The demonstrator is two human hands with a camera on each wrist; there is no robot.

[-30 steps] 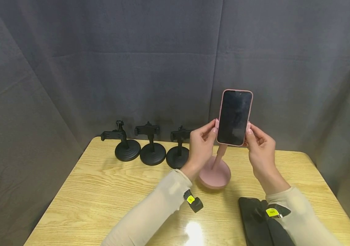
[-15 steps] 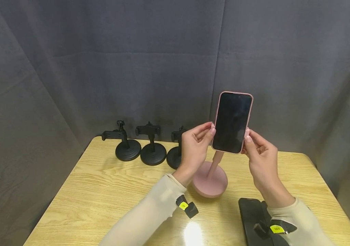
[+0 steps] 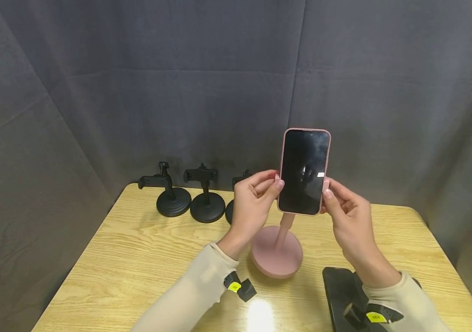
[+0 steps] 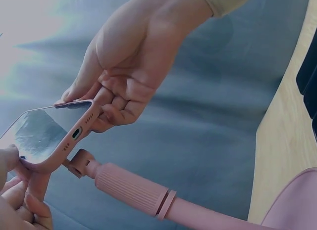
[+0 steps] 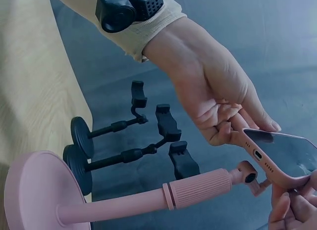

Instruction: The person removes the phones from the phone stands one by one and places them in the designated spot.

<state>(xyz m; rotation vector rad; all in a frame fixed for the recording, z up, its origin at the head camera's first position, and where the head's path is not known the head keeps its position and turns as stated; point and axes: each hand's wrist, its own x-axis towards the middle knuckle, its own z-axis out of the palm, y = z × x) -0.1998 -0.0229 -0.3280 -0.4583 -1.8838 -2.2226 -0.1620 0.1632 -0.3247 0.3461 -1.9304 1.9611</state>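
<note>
A pink phone stand (image 3: 277, 253) holds a phone (image 3: 304, 170) upright, its dark screen facing me and a pink case round its edges. My left hand (image 3: 254, 203) pinches the left edge of the phone and holder between thumb and fingers. On the opposite edge, my right hand (image 3: 350, 214) pinches in the same way. The left wrist view shows the phone's bottom edge with its charging port (image 4: 77, 133) and the stand's ribbed collar (image 4: 131, 188) below. The holder behind the phone is mostly hidden.
Several black phone stands (image 3: 207, 207) with round bases line the back left of the wooden table (image 3: 136, 267). One is partly behind my left hand. Black phones (image 3: 339, 290) lie at the front right, partly under my right forearm. A grey curtain (image 3: 178, 92) hangs behind.
Both hands have brought the pink stand and its phone left and nearer to me. The phone leans less to the side. The black stands keep their places.
</note>
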